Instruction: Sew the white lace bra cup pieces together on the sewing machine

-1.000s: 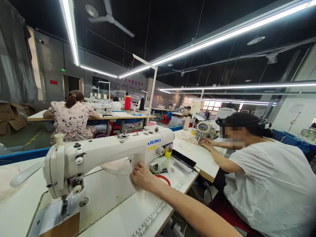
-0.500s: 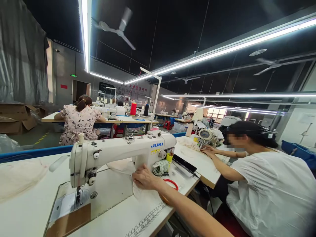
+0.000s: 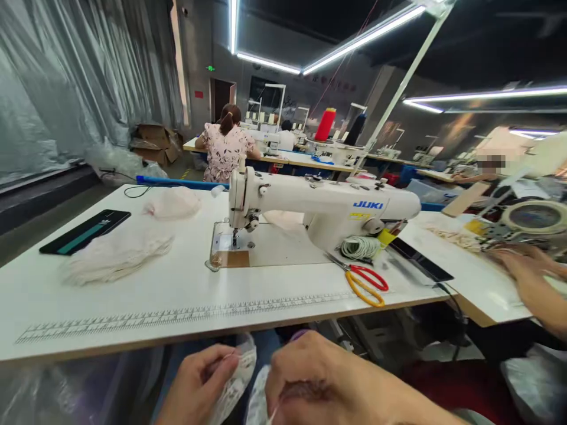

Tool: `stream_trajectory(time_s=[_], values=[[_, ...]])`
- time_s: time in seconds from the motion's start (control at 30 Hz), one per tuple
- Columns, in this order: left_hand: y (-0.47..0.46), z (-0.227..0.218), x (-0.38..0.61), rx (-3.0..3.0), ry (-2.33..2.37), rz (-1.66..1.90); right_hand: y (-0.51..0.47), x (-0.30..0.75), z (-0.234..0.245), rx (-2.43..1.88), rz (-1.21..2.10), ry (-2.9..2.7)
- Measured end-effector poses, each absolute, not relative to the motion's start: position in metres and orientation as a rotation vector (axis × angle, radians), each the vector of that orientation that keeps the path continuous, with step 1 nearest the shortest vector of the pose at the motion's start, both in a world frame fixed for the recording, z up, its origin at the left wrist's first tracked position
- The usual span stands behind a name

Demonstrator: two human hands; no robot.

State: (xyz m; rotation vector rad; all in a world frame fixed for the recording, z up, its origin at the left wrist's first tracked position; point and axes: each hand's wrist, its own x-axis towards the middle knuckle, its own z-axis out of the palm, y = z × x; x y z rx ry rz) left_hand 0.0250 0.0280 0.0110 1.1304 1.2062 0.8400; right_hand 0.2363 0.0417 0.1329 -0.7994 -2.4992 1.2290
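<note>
Below the front edge of the table, my left hand [image 3: 201,381] pinches a strip of white lace [image 3: 239,372] between thumb and fingers. Close beside it, my right hand [image 3: 316,381] is closed, with white lace coming out at its left side; its fingertips are mostly hidden. A white sewing machine [image 3: 328,203] stands on the table beyond both hands. Scissors [image 3: 365,283] with one red and one orange handle lie near the table's front edge. To the left rest sheer pale fabric pieces [image 3: 119,251].
A printed ruler scale [image 3: 186,316] runs along the front of the white table [image 3: 274,283]. At the left lies a dark flat case [image 3: 86,232]; a coil of pale cord [image 3: 358,248] sits by the machine base. A co-worker's hands [image 3: 527,271] are at the right-hand machine.
My right hand has left the pale cloth beside the machine base and come down below the table edge. My left hand has entered view, with lace in it. The view has turned left and down.
</note>
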Motion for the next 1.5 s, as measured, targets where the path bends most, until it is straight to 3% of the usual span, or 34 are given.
stream_trajectory(time_s=[0.23, 0.87, 1.0, 1.27, 1.5], values=[[0.016, 0.008, 0.022, 0.851, 0.923, 0.669, 0.036, 0.205, 0.058, -1.236, 1.054, -2.424], [0.0, -0.007, 0.016, 0.868, 0.846, 0.594, 0.033, 0.207, 0.043, -1.342, 1.165, -2.379], [0.0, -0.011, 0.013, 0.833, 0.806, 0.585, 0.036, 0.214, 0.041, -1.273, 1.321, -2.343], [-0.003, -0.012, 0.015, 0.908, 1.01, 0.563, 0.034, 0.218, 0.033, -1.181, 1.234, -2.395], [-0.002, -0.008, 0.002, 0.858, 1.04, 0.535, 0.045, 0.239, 0.022, -0.897, 1.383, -2.412]])
